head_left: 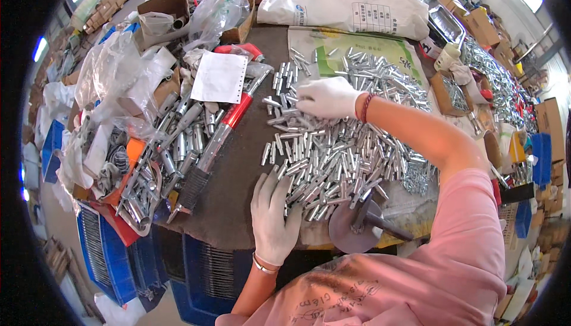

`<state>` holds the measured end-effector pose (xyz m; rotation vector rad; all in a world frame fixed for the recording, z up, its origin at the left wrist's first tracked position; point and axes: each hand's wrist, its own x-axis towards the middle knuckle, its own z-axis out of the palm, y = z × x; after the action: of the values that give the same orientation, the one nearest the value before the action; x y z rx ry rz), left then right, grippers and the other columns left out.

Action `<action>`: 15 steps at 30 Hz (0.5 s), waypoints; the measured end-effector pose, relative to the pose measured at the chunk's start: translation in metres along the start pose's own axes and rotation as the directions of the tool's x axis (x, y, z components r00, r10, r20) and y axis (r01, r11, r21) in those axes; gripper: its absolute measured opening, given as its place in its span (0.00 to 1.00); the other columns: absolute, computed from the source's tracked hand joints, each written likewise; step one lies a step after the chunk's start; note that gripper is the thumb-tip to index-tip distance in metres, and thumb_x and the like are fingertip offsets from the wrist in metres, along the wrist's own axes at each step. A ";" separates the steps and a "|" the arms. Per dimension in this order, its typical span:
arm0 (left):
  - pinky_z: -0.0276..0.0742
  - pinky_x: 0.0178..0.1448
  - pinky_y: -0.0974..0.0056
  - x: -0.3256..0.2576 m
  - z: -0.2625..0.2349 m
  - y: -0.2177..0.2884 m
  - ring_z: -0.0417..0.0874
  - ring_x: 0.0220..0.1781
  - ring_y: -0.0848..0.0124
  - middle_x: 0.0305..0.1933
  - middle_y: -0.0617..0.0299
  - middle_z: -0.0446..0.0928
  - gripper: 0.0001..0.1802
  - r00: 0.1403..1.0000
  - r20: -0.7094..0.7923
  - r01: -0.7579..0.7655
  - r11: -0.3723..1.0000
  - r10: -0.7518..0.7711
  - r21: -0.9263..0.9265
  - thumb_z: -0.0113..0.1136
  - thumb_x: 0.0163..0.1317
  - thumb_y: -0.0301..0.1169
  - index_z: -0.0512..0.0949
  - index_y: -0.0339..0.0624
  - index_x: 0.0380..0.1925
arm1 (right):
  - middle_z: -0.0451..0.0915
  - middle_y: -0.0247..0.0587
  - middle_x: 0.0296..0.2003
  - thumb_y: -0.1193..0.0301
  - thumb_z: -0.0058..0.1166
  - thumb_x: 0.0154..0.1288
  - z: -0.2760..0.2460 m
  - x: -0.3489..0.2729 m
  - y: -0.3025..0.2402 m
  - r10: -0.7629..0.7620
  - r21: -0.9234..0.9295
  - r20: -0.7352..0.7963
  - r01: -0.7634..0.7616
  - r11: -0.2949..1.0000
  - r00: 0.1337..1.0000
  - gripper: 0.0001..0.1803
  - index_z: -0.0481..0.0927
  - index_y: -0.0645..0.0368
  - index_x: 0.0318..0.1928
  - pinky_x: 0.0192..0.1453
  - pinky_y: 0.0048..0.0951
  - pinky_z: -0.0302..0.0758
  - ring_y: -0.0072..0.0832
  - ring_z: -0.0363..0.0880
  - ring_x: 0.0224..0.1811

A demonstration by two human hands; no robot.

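Note:
A wide heap of small silver metal tubes (pixel 339 147) covers the middle of the dark worktable (pixel 232 195). My left hand (pixel 272 213), in a white glove, lies flat with fingers spread at the heap's near left edge, touching a few tubes. My right hand (pixel 326 97), also gloved in white, rests palm down on the far part of the heap, fingers curled over some tubes; whether it grips any cannot be told. A beaded bracelet sits on that wrist.
A round metal disc on a stem (pixel 355 226) stands at the table's near edge. Red-handled tools (pixel 223 132) and metal parts pile up at left under plastic bags (pixel 119 70). A white sack (pixel 351 8) lies behind. Blue crates (pixel 107 248) stand below, cardboard boxes at right.

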<state>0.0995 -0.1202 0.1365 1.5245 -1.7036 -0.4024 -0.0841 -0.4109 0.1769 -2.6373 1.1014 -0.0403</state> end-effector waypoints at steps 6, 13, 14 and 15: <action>0.68 0.83 0.36 0.000 0.000 0.001 0.72 0.80 0.32 0.75 0.36 0.76 0.36 0.999 0.030 -0.023 0.999 0.022 0.037 0.74 0.61 0.26 0.78 0.35 0.72 | 0.87 0.51 0.41 0.61 0.58 0.73 0.006 -0.046 -0.037 -0.105 0.036 -0.185 0.113 0.993 0.977 0.13 0.89 0.53 0.47 0.56 0.55 0.85 0.54 0.88 0.50; 0.67 0.85 0.37 0.000 -0.002 0.000 0.73 0.80 0.32 0.74 0.36 0.77 0.35 0.999 0.033 0.001 1.000 -0.001 -0.013 0.70 0.60 0.23 0.78 0.31 0.71 | 0.90 0.47 0.43 0.50 0.61 0.75 -0.022 -0.076 -0.046 -0.268 0.185 -0.064 0.276 0.943 0.961 0.19 0.93 0.50 0.47 0.56 0.48 0.88 0.45 0.92 0.51; 0.68 0.83 0.37 0.000 -0.002 0.000 0.73 0.79 0.32 0.73 0.36 0.77 0.35 0.999 0.035 -0.002 1.000 0.003 -0.012 0.72 0.61 0.24 0.78 0.32 0.71 | 0.92 0.47 0.44 0.54 0.64 0.75 -0.027 -0.060 -0.027 -0.144 0.238 -0.152 0.177 0.955 0.978 0.15 0.94 0.49 0.46 0.55 0.47 0.88 0.49 0.93 0.46; 0.69 0.82 0.37 0.000 -0.002 0.000 0.74 0.79 0.33 0.73 0.37 0.78 0.35 0.999 0.040 -0.005 1.000 0.005 -0.010 0.73 0.61 0.26 0.79 0.33 0.71 | 0.91 0.48 0.43 0.54 0.62 0.77 -0.028 -0.031 -0.003 0.020 0.119 -0.270 0.012 0.993 0.963 0.17 0.94 0.51 0.45 0.56 0.47 0.87 0.50 0.92 0.49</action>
<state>0.1012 -0.1197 0.1379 1.5140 -1.7333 -0.4409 -0.1077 -0.3943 0.2072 -2.5739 1.1470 -0.4647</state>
